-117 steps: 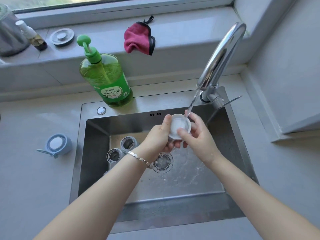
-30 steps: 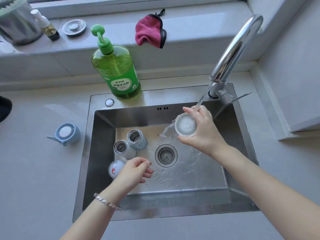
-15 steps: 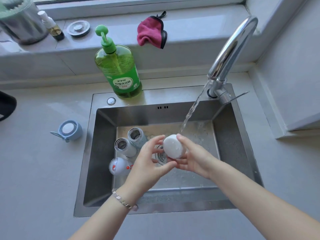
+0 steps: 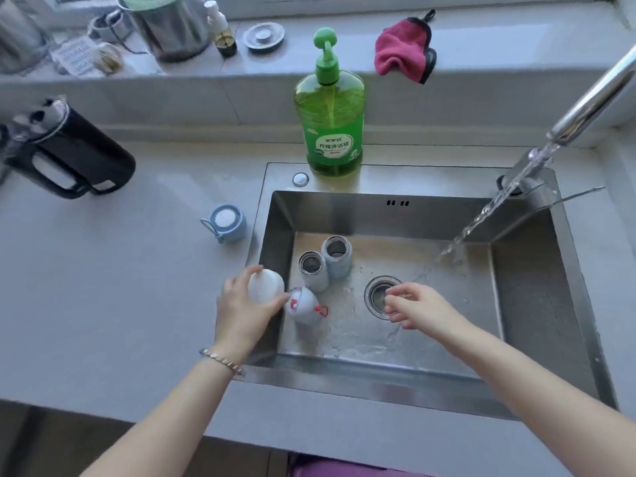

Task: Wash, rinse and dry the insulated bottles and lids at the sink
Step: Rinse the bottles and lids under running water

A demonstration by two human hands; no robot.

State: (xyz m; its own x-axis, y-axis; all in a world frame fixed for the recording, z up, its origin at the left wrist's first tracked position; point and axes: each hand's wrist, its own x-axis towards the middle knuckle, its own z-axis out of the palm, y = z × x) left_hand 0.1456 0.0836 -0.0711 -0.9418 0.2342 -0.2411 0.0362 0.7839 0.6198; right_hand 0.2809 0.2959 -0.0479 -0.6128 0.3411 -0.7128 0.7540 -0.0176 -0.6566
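Note:
My left hand [image 4: 241, 311] grips a white lid [image 4: 265, 286] over the left rim of the steel sink [image 4: 406, 215]. My right hand [image 4: 418, 306] hovers over the drain [image 4: 378, 294] with loosely curled fingers and holds nothing. Two open insulated bottles [image 4: 311, 270] [image 4: 337, 254] stand in the sink's left part. A grey lid with red parts [image 4: 304, 306] lies beside them, just right of my left hand. A blue lid [image 4: 225, 222] rests on the counter left of the sink. Water runs from the faucet [image 4: 592, 98] into the basin.
A green dish soap bottle [image 4: 330, 115] stands behind the sink. A pink cloth [image 4: 402, 55] lies on the windowsill, along with a metal pot [image 4: 165, 25], a small bottle [image 4: 222, 31] and a drain plug [image 4: 263, 36]. A black jug [image 4: 65, 149] sits far left on the counter.
The white lid passed from my right hand to my left hand, which carried it left to the sink's rim. My right hand let go and dropped over the drain. The view shifted left.

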